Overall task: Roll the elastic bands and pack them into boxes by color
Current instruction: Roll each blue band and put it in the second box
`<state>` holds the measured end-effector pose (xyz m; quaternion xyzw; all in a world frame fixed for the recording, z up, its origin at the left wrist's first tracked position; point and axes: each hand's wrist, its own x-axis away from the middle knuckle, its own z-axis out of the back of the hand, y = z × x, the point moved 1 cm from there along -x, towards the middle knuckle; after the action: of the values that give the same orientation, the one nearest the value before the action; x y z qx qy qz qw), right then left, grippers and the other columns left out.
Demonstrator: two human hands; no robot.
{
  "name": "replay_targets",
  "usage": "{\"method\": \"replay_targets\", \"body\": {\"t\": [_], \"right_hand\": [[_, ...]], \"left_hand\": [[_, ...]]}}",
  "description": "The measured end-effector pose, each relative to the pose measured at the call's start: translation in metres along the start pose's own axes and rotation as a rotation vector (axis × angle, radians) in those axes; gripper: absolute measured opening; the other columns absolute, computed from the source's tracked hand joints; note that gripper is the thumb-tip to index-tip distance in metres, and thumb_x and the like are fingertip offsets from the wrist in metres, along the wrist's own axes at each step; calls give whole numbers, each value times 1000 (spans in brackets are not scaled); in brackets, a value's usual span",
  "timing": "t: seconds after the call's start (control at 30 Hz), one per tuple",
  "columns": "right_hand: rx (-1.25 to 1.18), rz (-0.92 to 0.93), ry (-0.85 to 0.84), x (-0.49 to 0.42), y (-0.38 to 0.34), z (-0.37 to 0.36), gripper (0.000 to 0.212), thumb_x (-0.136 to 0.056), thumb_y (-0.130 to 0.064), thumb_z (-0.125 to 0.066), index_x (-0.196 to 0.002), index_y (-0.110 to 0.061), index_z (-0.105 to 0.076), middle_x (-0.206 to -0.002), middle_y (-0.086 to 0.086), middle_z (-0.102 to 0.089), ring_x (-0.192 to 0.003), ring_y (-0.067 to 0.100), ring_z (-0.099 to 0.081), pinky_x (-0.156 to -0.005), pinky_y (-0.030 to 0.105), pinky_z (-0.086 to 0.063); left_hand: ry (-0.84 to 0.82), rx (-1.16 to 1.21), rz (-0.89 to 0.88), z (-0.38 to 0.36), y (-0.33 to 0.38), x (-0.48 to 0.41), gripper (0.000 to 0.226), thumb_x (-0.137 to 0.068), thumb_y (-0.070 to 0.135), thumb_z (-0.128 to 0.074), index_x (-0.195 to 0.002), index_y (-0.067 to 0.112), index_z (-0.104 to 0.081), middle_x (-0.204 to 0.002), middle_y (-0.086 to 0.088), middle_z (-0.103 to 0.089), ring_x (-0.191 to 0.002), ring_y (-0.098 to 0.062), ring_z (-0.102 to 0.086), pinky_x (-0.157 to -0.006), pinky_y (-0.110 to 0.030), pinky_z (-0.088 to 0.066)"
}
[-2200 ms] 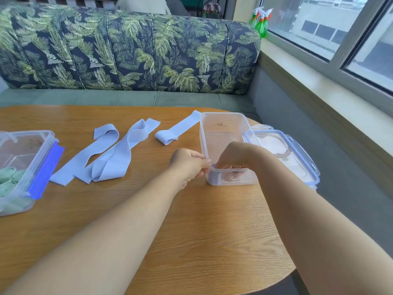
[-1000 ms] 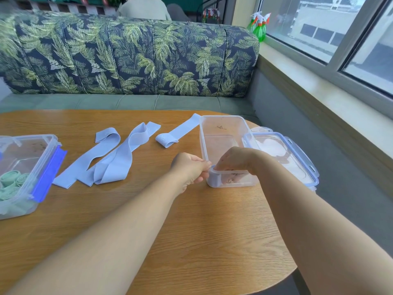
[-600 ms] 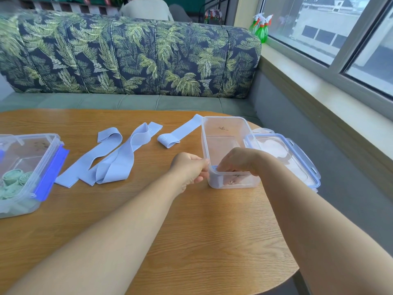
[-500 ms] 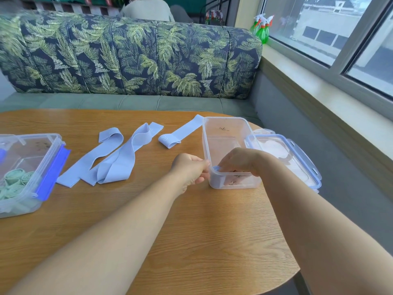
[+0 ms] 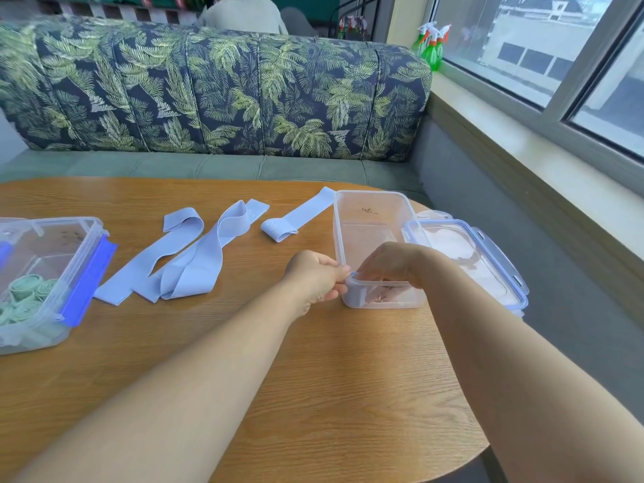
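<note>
A clear plastic box [image 5: 370,196] stands open on the right of the wooden table [image 5: 313,371]. My left hand [image 5: 313,280] pinches its near left corner from outside. My right hand [image 5: 390,263] reaches over the rim, fingers curled down on a rolled light-blue band [image 5: 356,293] that sits in that near left corner. Several loose light-blue bands [image 5: 188,263] lie flat in the table's middle. Another band [image 5: 296,219], folded at one end, lies just left of the box.
The box's blue-rimmed lid [image 5: 488,270] lies against its right side, by the table edge. At the far left a second clear box [image 5: 52,235] holds rolled green bands [image 5: 24,294]. A leaf-print sofa [image 5: 216,92] runs behind the table; spray bottles [image 5: 432,43] stand on the window sill.
Both hands have stayed at the box's near left corner, the right one inside it. Only the view has drifted slightly.
</note>
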<state>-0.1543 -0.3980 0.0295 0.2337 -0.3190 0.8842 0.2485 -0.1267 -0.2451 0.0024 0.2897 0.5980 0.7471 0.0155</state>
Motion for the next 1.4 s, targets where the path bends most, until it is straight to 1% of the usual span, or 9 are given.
{"method": "replay_targets", "body": {"t": [0.3,0.47,0.63,0.73,0.87,0.93,1.03,1.2,1.4], "right_hand": [[-16,8,-4,1,0,1,30,-83,-34,-72,-103,-13,-72,-103,8,-69,-103,26,-67,-98,42,-54],[-8,24,-4,-1,1,2,31,-81,-34,-72,-102,-11,-71,-107,7,-68,-106,26,-66,-100,43,-52],[-39,30,-49,-1,3,4,31,-87,-26,-70,-112,-8,-70,-115,8,-68,-107,25,-65,-98,40,-53],[-111,40,-112,3,5,5,30,-90,-17,-66,-116,-4,-69,-116,14,-69,-99,25,-68,-93,40,-56],[64,73,-29,1,0,4,35,-89,-23,-66,-116,-2,-69,-119,16,-68,-105,28,-67,-99,42,-52],[145,86,12,-1,-4,2,37,-91,-26,-63,-118,-1,-68,-122,15,-66,-96,23,-61,-101,40,-49],[73,82,-7,-5,-1,2,30,-88,-19,-65,-113,-2,-71,-118,17,-67,-92,22,-61,-99,42,-52],[-52,56,-21,-4,5,1,28,-88,-11,-59,-113,-2,-70,-113,13,-68,-85,18,-63,-68,27,-53],[-104,38,-71,-4,3,3,18,-85,-12,-61,-96,-1,-70,-100,15,-69,-83,25,-66,-75,33,-58]], "left_hand": [[33,-51,10,-1,2,-1,16,-86,20,-72,-97,10,-66,-97,-8,-71,-87,-16,-71,-79,-30,-59],[97,-273,35,-9,19,-11,30,-72,22,-77,-97,10,-67,-97,-6,-69,-86,-19,-69,-68,-29,-59],[150,-491,33,-22,25,-17,27,-74,15,-73,-99,10,-63,-93,-6,-67,-76,-21,-70,-65,-29,-60],[148,-467,45,-22,24,-20,26,-75,11,-71,-100,9,-64,-94,-8,-68,-75,-23,-72,-61,-28,-59],[154,-484,32,-23,25,-21,20,-77,8,-68,-96,8,-63,-94,-8,-68,-76,-24,-72,-64,-31,-61],[154,-497,27,-22,26,-21,18,-77,8,-68,-94,8,-61,-93,-8,-67,-75,-24,-72,-67,-33,-61],[154,-503,35,-22,25,-22,16,-76,8,-68,-90,9,-61,-92,-8,-67,-74,-25,-72,-68,-34,-61],[148,-498,41,-23,24,-20,12,-76,12,-67,-81,12,-55,-88,-5,-67,-73,-24,-72,-71,-34,-61],[85,-362,103,-18,23,-16,31,-76,21,-70,-103,10,-60,-97,-6,-68,-85,-22,-71,-72,-32,-59]]}}
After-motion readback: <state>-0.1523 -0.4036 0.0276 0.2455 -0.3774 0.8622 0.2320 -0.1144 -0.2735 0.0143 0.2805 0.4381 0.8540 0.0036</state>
